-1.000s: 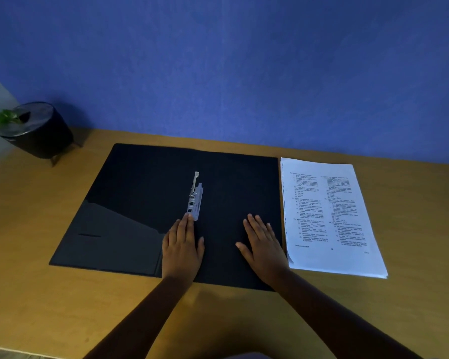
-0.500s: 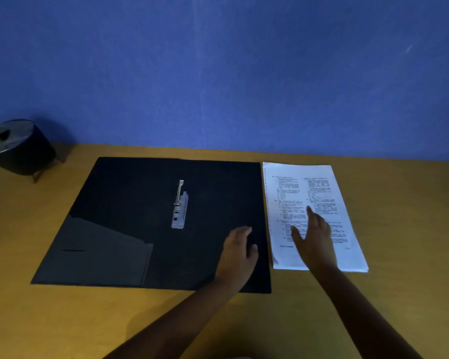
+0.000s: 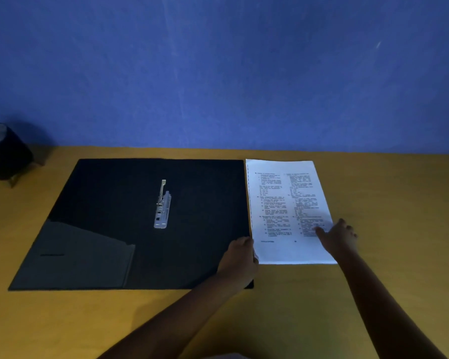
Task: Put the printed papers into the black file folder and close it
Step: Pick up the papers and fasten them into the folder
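Note:
The black file folder (image 3: 197, 203) lies open and flat on the desk, with a silver metal clip (image 3: 162, 208) at its middle and a pocket (image 3: 75, 255) on its left flap. The printed papers (image 3: 283, 203), a white stack, lie flat just right of the folder. My left hand (image 3: 240, 259) rests over the folder's lower right corner, its fingers curled onto the stack's lower left edge. My right hand (image 3: 340, 237) holds the stack's right edge low down, thumb on top of the sheet.
A black round pot (image 3: 3, 151) on small legs stands at the far left of the wooden desk (image 3: 399, 229). A blue wall rises right behind the desk's back edge.
Both hands have moved right, off the folder's inside. The left hand went from the clip to the stack's left edge, the right hand across the sheet to its right edge.

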The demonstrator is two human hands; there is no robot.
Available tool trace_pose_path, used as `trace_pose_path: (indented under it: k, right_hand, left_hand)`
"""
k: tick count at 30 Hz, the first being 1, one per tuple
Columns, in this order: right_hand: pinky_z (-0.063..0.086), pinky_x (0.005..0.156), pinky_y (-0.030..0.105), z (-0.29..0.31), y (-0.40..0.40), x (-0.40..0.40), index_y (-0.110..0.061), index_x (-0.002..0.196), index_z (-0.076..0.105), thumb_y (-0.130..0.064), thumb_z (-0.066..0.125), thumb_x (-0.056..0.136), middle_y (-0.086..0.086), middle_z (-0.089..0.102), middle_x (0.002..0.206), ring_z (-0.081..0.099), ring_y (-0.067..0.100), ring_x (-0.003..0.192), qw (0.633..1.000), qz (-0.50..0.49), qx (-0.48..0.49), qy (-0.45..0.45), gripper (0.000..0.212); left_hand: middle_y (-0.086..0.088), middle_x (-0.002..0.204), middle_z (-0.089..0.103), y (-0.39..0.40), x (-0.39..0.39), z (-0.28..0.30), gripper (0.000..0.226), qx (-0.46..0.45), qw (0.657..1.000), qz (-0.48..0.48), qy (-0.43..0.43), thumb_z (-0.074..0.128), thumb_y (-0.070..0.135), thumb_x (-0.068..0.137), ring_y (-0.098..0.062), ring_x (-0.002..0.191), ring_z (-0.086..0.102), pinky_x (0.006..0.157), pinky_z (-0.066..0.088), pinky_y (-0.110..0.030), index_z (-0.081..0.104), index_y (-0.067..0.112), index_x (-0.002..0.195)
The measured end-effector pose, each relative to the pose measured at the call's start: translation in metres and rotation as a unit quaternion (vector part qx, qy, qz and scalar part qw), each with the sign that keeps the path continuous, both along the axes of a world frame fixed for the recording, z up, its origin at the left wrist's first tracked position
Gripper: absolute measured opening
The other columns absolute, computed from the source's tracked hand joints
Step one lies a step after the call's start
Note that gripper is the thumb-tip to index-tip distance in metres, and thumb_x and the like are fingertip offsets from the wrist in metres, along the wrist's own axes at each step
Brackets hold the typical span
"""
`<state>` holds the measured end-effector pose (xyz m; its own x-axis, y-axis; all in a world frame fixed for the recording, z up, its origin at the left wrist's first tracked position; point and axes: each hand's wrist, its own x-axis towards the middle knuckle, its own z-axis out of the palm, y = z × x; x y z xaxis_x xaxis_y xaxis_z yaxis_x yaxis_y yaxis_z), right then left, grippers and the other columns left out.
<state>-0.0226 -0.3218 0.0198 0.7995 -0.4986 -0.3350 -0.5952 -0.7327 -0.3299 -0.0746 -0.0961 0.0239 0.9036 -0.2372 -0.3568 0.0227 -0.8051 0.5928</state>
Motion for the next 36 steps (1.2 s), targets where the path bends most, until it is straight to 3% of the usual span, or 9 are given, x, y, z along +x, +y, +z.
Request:
trace_pose_path:
  k: [6, 10, 15, 20, 24, 26, 28, 32, 36]
  right_hand:
    - [0.029, 0.105, 0.046, -0.003, -0.007, 0.007, 0.011, 0.133, 0.026, -0.031, 0.061, 0.085, 0.035, 0.036, 0.136, 0.035, 0.046, 0.125, 1.0, -0.026, -0.017, 0.002, 0.073]
    - [0.033, 0.103, 0.044, -0.002, -0.007, 0.008, 0.013, 0.129, 0.03, -0.029, 0.057, 0.088, 0.034, 0.041, 0.133, 0.039, 0.045, 0.123, 1.0, 0.0, -0.03, 0.0, 0.065]
    - [0.04, 0.098, 0.044, -0.002, -0.008, 0.01, 0.013, 0.125, 0.036, -0.029, 0.055, 0.089, 0.033, 0.047, 0.127, 0.046, 0.044, 0.116, 0.999, 0.016, -0.04, 0.009, 0.059]
    - [0.044, 0.094, 0.044, -0.001, -0.015, 0.019, 0.011, 0.122, 0.043, -0.037, 0.059, 0.086, 0.029, 0.053, 0.122, 0.051, 0.041, 0.112, 0.999, 0.025, -0.032, 0.034, 0.062]
    - [0.05, 0.084, 0.041, 0.0, -0.023, 0.026, 0.007, 0.108, 0.057, -0.041, 0.06, 0.084, 0.021, 0.067, 0.104, 0.06, 0.036, 0.099, 0.998, 0.051, -0.007, 0.047, 0.054]
    - [0.045, 0.071, 0.034, 0.003, -0.026, 0.027, 0.009, 0.102, 0.06, -0.039, 0.06, 0.086, 0.02, 0.067, 0.093, 0.062, 0.034, 0.09, 0.997, 0.051, 0.014, 0.053, 0.05]
    - [0.04, 0.066, 0.031, 0.001, -0.031, 0.028, 0.011, 0.104, 0.061, -0.038, 0.062, 0.085, 0.024, 0.068, 0.099, 0.063, 0.036, 0.092, 0.997, 0.039, 0.031, 0.054, 0.053]
    - [0.048, 0.075, 0.038, 0.001, -0.037, 0.031, 0.014, 0.109, 0.057, -0.04, 0.066, 0.081, 0.027, 0.064, 0.106, 0.062, 0.036, 0.093, 0.994, -0.009, 0.09, 0.061, 0.061]
    - [0.05, 0.083, 0.043, 0.0, -0.047, 0.034, 0.016, 0.107, 0.055, -0.035, 0.072, 0.077, 0.028, 0.064, 0.102, 0.062, 0.037, 0.087, 0.978, -0.081, 0.192, 0.035, 0.06]
  left_hand:
    - [-0.004, 0.135, 0.042, -0.009, 0.0, -0.001, 0.064, 0.048, 0.999, -0.019, -0.003, 0.039, 0.016, 0.095, -0.021, 0.12, 0.038, 0.092, 0.044, -0.033, 0.005, 0.019, 0.149]
    - [-0.006, 0.137, 0.042, -0.012, 0.002, -0.002, 0.052, 0.079, 0.996, -0.033, -0.019, 0.037, 0.012, 0.095, -0.023, 0.122, 0.037, 0.098, 0.042, -0.034, 0.023, 0.01, 0.145]
    - [-0.007, 0.125, 0.05, -0.016, 0.005, 0.0, 0.033, 0.123, 0.99, -0.048, -0.05, 0.04, 0.006, 0.09, -0.023, 0.112, 0.043, 0.095, 0.043, -0.034, 0.05, 0.007, 0.121]
    - [-0.006, 0.124, 0.047, -0.023, 0.004, 0.002, 0.029, 0.221, 0.97, -0.076, -0.073, 0.045, 0.012, 0.09, -0.023, 0.11, 0.043, 0.091, 0.038, -0.034, 0.048, 0.009, 0.119]
    - [-0.005, 0.124, 0.046, -0.024, 0.006, 0.001, 0.033, 0.243, 0.963, -0.088, -0.08, 0.047, 0.012, 0.089, -0.023, 0.11, 0.043, 0.089, 0.038, -0.034, 0.047, 0.009, 0.122]
    - [-0.004, 0.124, 0.046, -0.023, 0.007, 0.001, 0.036, 0.241, 0.963, -0.089, -0.08, 0.053, 0.01, 0.086, -0.023, 0.109, 0.044, 0.09, 0.039, -0.034, 0.048, 0.009, 0.122]
    - [-0.004, 0.124, 0.046, -0.023, 0.006, 0.0, 0.04, 0.242, 0.962, -0.092, -0.081, 0.058, 0.011, 0.084, -0.022, 0.109, 0.044, 0.09, 0.041, -0.035, 0.047, 0.009, 0.122]
    - [-0.003, 0.125, 0.045, -0.022, 0.005, -0.001, 0.043, 0.239, 0.963, -0.093, -0.081, 0.06, 0.011, 0.083, -0.023, 0.11, 0.043, 0.092, 0.042, -0.036, 0.046, 0.01, 0.123]
    - [-0.006, 0.127, 0.045, -0.02, 0.004, 0.001, 0.036, 0.229, 0.965, -0.098, -0.085, 0.052, 0.012, 0.089, -0.024, 0.111, 0.043, 0.093, 0.041, -0.037, 0.046, 0.008, 0.124]
